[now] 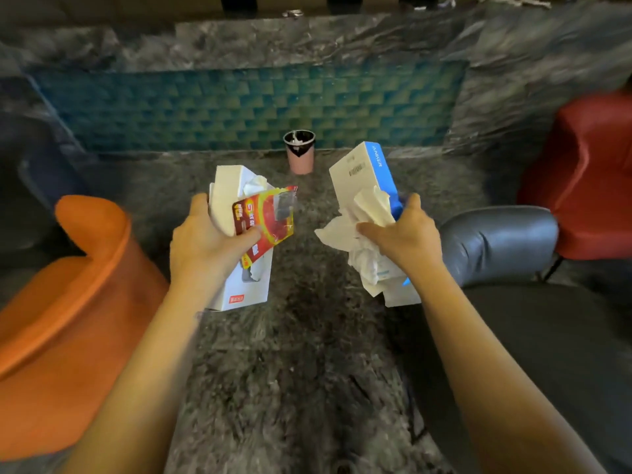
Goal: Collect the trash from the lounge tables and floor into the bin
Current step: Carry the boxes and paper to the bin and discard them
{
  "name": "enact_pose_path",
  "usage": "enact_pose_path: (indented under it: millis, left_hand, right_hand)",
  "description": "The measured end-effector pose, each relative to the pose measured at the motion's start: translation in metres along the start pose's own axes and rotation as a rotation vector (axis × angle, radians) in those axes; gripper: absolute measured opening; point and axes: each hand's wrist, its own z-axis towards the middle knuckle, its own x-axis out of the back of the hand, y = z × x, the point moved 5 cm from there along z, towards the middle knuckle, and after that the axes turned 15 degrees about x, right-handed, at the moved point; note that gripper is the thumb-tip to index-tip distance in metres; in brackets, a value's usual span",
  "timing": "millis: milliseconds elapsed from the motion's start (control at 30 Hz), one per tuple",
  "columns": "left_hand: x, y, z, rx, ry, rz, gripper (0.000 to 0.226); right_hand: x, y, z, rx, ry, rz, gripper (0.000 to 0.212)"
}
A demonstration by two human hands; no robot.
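Since both hands are full: the trash is carried in the air above the floor.
Left hand (205, 241): grip clenched on a white box (227, 200) and red wrapper (268, 220).
Right hand (403, 234): grip clasping a blue-edged box (362, 172) and crumpled tissue (345, 230).
Handling: light, probably; boxes stiff, tissue soft and slippery, best pinched against the box faces.
Bin (299, 150): ahead, on the floor.

Matt cardboard boxes (355, 179); crumpled paper tissue (345, 234); glossy red packet (270, 220); shaggy grey carpet (301, 371)
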Motion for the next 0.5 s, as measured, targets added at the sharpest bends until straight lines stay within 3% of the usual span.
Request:
enact_pose_path:
  millis: [500]
  left_hand:
    - [-0.178,0.042,0.489,0.150,-0.059,0.008,0.060]
  right_hand:
    - [-0.221,0.072,0.484,-0.081,-0.110,-0.034,0.071]
